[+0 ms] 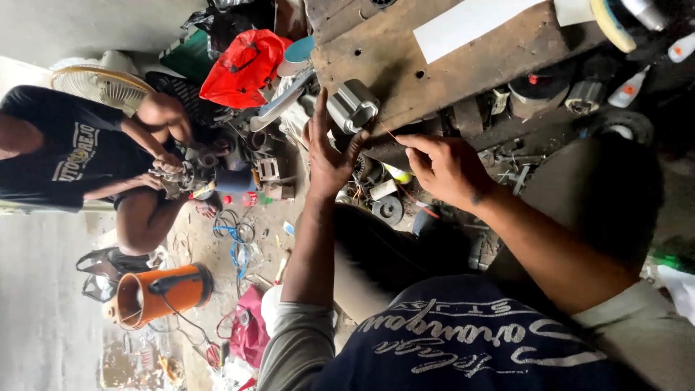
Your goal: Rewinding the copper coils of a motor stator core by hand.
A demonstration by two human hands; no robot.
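Note:
My left hand (329, 152) is raised with its fingers spread, and its thumb and fingertips rest against a ribbed silver metal cylinder (352, 105) at the edge of a worn wooden bench (434, 80). Its palm holds nothing. My right hand (445, 166) is just beside it, with thumb and forefinger pinched on a thin reddish copper wire (391, 134) that runs up toward the cylinder. Both forearms come up from the bottom of the view over my dark printed shirt.
Another person in a black shirt (72, 148) sits at the left, handling a metal part (177, 177). Nearby are a red bag (242, 65), a fan (101, 83), an orange kettle (159, 293), white bottles (628, 87) and scattered parts and cables (235, 232) on the floor.

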